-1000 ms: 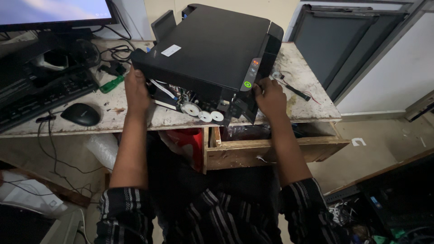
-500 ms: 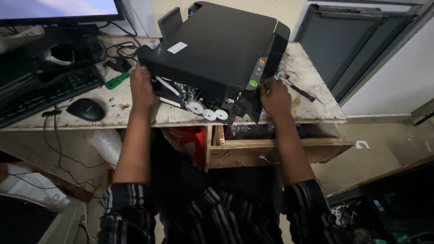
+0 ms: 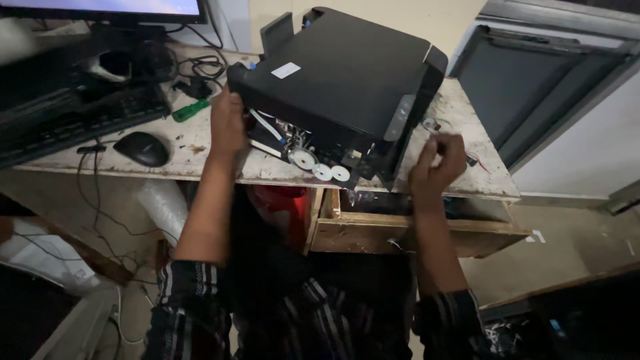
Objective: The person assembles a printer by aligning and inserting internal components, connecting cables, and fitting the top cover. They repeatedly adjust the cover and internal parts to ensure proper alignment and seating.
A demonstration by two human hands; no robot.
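Note:
A black printer (image 3: 347,87) lies tilted on a worn, stained table (image 3: 460,110). Its open side faces me and shows white gears (image 3: 321,167) and cables. My left hand (image 3: 227,123) grips the printer's left edge. My right hand (image 3: 437,160) hovers off the printer's right front corner, over the table, with its fingers curled. A small dark tool tip (image 3: 472,160) shows just beside that hand, and I cannot tell whether the hand holds it.
A green-handled screwdriver (image 3: 190,110), a black mouse (image 3: 141,148), a keyboard (image 3: 73,123) and a monitor (image 3: 100,10) sit at the left with tangled cables. A wooden drawer (image 3: 413,227) stands open under the table. A grey panel (image 3: 533,87) leans at the right.
My right hand has come off the printer's front right corner and moved right over the table. The left hand stays on the printer. The view has shifted closer.

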